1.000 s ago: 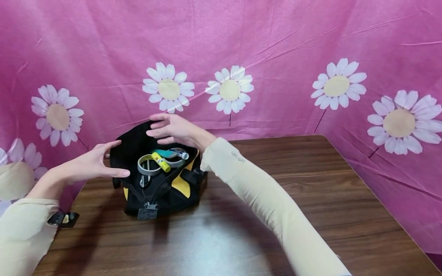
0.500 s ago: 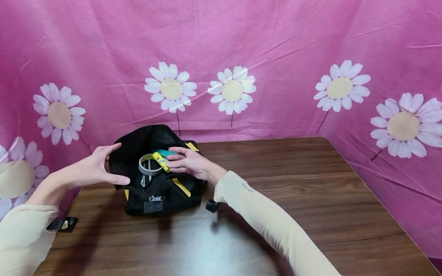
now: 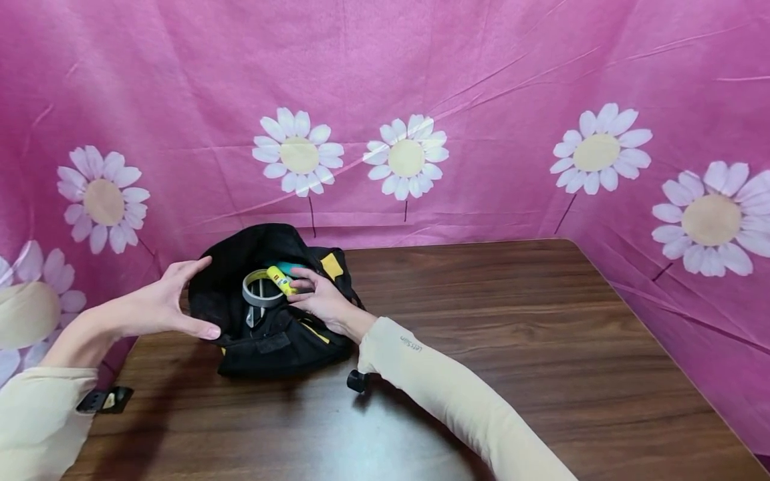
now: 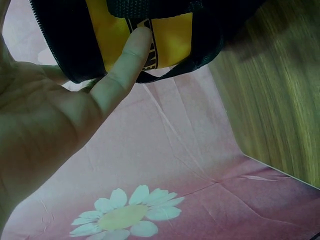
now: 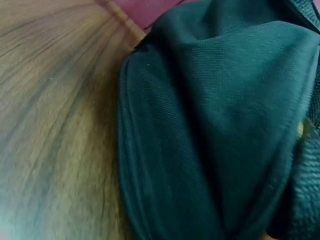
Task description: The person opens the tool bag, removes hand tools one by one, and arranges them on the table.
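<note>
One black bag (image 3: 271, 357) sits on the counter (image 3: 511, 321); we note left hand (image 3: 150, 304) spread wide against its side, right hand (image 3: 325, 297) angled inside beside the yellow tube (image 3: 279, 278); its grip we cannot tell.

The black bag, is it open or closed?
Open: inside the bag, a grey ring and a yellow tube are visible.

The left arm (image 3: 45, 421) reaches forward, the left hand (image 3: 144, 304) spread, its thumb (image 3: 201, 328) stretched well apart from the fingers (image 3: 194, 267); from the left wrist, one finger extends straight. The right arm (image 3: 460, 394) slants inward, the right hand (image 3: 325, 304) pointing leftward, fingers slightly bent, their grip unclear.
</note>
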Tool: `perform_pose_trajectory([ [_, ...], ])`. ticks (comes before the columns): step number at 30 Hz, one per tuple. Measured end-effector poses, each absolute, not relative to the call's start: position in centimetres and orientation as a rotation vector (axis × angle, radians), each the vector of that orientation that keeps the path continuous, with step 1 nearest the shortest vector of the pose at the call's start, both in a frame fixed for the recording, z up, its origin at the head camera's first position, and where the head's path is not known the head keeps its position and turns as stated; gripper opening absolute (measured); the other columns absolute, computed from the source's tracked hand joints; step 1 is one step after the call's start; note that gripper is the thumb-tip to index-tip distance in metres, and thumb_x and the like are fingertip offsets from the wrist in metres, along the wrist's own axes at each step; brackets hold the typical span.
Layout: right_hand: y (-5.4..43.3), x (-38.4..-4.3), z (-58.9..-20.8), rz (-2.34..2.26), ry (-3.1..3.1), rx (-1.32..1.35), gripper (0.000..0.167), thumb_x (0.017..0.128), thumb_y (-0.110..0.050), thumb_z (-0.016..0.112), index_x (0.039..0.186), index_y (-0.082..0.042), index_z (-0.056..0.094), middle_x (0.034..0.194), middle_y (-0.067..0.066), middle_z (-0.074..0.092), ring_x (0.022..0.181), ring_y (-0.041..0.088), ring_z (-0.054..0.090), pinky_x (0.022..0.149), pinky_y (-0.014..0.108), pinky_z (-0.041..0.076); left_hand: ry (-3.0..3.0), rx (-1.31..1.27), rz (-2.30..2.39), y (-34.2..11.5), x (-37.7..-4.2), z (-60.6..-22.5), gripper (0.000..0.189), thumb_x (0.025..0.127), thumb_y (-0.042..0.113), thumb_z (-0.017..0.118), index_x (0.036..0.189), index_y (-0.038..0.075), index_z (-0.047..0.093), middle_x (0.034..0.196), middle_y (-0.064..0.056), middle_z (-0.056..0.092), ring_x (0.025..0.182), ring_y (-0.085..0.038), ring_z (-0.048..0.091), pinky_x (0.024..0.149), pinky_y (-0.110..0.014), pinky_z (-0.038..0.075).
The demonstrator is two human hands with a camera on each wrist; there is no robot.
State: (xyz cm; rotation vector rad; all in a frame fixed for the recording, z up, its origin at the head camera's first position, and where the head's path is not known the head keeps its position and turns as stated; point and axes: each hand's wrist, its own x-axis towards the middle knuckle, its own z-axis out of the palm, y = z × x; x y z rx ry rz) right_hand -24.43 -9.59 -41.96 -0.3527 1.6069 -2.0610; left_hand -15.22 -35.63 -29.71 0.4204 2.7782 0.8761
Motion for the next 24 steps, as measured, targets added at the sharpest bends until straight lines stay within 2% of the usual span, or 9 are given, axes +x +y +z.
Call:
perform_pose_trajectory([
  [5,-9.7,-25.0,-41.3,-2.046,1.615,-0.290,0.073,0.083,0.018,0.071,0.149,-0.004,0.048,0.137,0.016,0.056,0.119,0.033,0.061,0.085,0.032,0.056,2.765,0.423,0.881,-35.4,-15.2,-29.7,0.123,0.072,0.023,0.091,0.160,-0.002,0.009,0.150,-0.032,0.014,0.132,-0.049,0.026,0.100,-0.068,0.030],
  [10,-9.2,-26.2,-38.1,-1.993,1.551,-0.274,0.066,0.086,0.015,0.070,0.146,-0.004,0.052,0.146,0.020,0.050,0.128,0.037,0.055,0.100,0.041,0.050,2.767,0.426,0.866,-35.1,-15.3,-29.4,0.123,0.073,0.024,0.091,0.160,-0.001,0.008,0.151,-0.031,0.014,0.132,-0.048,0.026,0.101,-0.068,0.030],
  [14,-9.1,-27.2,-36.5,-1.972,1.540,-0.268,0.062,0.087,0.016,0.068,0.144,-0.003,0.053,0.145,0.018,0.051,0.131,0.037,0.052,0.108,0.049,0.042,2.760,0.449,0.861,-34.8,-15.5,-29.3,0.123,0.073,0.025,0.091,0.160,-0.001,0.008,0.151,-0.031,0.014,0.134,-0.048,0.026,0.101,-0.068,0.031],
  [20,-9.8,-27.7,-37.9,-1.774,1.772,-0.247,0.062,0.086,0.007,0.075,0.144,-0.001,0.054,0.140,0.017,0.057,0.107,0.016,0.063,0.101,0.042,0.049,2.760,0.467,0.860,-34.5,-15.7,-29.5,0.124,0.072,0.025,0.092,0.160,-0.002,0.009,0.151,-0.031,0.014,0.134,-0.048,0.025,0.101,-0.069,0.031],
  [24,-10.9,-27.5,-39.4,-1.745,1.853,-0.195,0.057,0.087,0.002,0.076,0.140,-0.001,0.058,0.133,0.012,0.064,0.110,0.014,0.063,0.098,0.039,0.051,2.765,0.473,0.862,-34.7,-15.6,-29.6,0.124,0.072,0.025,0.092,0.160,-0.001,0.009,0.151,-0.031,0.015,0.134,-0.047,0.026,0.101,-0.068,0.032],
])
